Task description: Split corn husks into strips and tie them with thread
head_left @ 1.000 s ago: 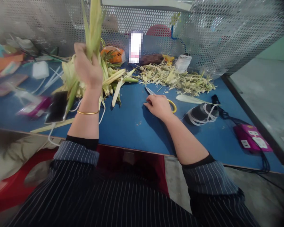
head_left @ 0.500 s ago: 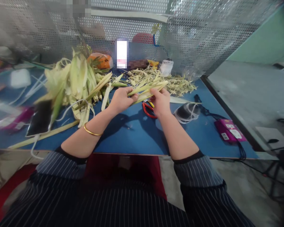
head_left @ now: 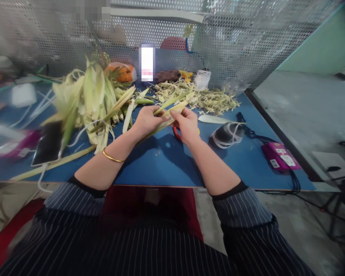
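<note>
A pale green-yellow corn husk (head_left: 178,106) stretches between my two hands above the blue table. My left hand (head_left: 149,122) is closed around its lower part, and my right hand (head_left: 186,123) pinches it a little further up. Scissors (head_left: 176,133) with a red and yellow handle lie on the table, mostly hidden behind my right hand. Left of my hands rises a large heap of corn husks (head_left: 96,92). Beyond them spreads a pile of small husk scraps (head_left: 212,100). A single loose husk (head_left: 212,119) lies right of my right hand.
A dark cone-shaped object wound with white cord (head_left: 226,135) stands at the right, near a purple power strip (head_left: 280,156) with black cables. A phone (head_left: 48,143) on a white cable lies at the left. An orange packet (head_left: 121,73) sits before the perforated metal screen (head_left: 126,34).
My left hand has come down from the heap with a husk. My right hand has left the scissors and taken hold of that husk. Lately it has slid slightly left along it.
</note>
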{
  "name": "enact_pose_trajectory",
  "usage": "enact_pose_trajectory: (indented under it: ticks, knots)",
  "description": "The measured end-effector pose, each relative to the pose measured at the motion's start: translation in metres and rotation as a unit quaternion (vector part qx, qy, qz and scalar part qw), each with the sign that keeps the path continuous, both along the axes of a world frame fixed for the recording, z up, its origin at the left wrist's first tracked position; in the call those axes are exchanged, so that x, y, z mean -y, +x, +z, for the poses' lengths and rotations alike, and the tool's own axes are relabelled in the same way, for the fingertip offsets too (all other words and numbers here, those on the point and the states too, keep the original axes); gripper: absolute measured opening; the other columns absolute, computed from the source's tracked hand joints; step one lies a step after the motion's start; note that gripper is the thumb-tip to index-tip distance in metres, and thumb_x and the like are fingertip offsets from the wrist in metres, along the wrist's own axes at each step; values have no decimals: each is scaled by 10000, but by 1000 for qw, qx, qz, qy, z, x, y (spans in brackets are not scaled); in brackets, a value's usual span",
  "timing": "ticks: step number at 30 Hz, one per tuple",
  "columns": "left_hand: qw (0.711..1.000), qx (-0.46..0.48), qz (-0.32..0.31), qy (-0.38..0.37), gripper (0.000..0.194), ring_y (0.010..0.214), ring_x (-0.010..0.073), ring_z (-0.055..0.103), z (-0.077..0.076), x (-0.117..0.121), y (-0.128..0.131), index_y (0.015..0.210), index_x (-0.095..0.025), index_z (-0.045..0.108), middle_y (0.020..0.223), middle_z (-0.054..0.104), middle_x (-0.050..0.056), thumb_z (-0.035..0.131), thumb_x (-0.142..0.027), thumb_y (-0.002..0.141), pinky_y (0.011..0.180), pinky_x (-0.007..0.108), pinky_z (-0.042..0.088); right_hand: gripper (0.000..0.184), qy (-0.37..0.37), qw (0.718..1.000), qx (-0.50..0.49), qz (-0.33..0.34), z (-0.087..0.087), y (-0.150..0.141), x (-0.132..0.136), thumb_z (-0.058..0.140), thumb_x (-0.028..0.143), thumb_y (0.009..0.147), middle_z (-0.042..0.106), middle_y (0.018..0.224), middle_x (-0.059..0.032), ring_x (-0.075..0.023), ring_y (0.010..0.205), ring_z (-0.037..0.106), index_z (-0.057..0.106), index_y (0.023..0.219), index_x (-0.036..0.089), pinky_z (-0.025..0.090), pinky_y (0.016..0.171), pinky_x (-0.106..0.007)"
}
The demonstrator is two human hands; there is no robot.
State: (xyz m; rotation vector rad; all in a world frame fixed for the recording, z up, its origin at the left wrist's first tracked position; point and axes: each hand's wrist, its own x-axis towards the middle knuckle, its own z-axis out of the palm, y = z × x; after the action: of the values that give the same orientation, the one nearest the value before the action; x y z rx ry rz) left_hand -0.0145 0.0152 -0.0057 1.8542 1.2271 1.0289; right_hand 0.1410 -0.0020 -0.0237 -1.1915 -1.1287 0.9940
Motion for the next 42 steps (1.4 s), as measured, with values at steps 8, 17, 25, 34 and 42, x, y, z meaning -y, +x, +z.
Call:
enact_pose_trajectory:
  ticks: [8, 17, 25, 34, 42]
  knots:
    - [995, 8, 6, -101, 252, 488, 109, 385, -2, -5, -4, 658, -163, 704, 521, 475, -21, 732, -413, 671, 476, 256, 260, 338, 41, 986, 152, -58, -1, 10, -7, 549, 318, 902, 643, 848, -22, -163, 679, 613, 517, 1225, 224, 540, 676, -325]
    - [989, -146, 0, 17, 258, 505, 134, 422, -2, -16, -21, 635, -192, 750, 489, 455, -21, 742, -448, 664, 510, 289, 279, 250, 146, 815, 561, 1, 12, 25, 3, 462, 304, 976, 658, 1160, -106, -234, 913, 624, 667, 1069, 195, 443, 774, -347]
    - [960, -241, 64, 130, 151, 748, 260, 600, 7, -18, -27, 666, -236, 709, 644, 604, 39, 798, -347, 617, 649, 350, 369, 277, 71, 769, 634, -37, 6, 28, -4, 446, 307, 991, 728, 987, -131, -267, 870, 653, 694, 997, 184, 390, 689, -342]
    - [918, -71, 178, 348, 186, 836, 212, 605, 19, 12, -16, 790, -257, 667, 837, 663, 60, 558, -330, 921, 786, 368, 449, 165, -21, 864, 500, -50, 10, 24, -4, 435, 242, 980, 745, 844, -97, -245, 812, 669, 589, 958, 186, 443, 731, -347]
    - [910, -12, 259, 323, 232, 840, 208, 612, 30, 14, -22, 727, -256, 595, 805, 647, 51, 540, -354, 929, 796, 376, 471, 173, -31, 905, 408, -114, 5, 33, -10, 457, 299, 961, 746, 773, -71, -236, 718, 667, 561, 854, 213, 461, 706, -372]
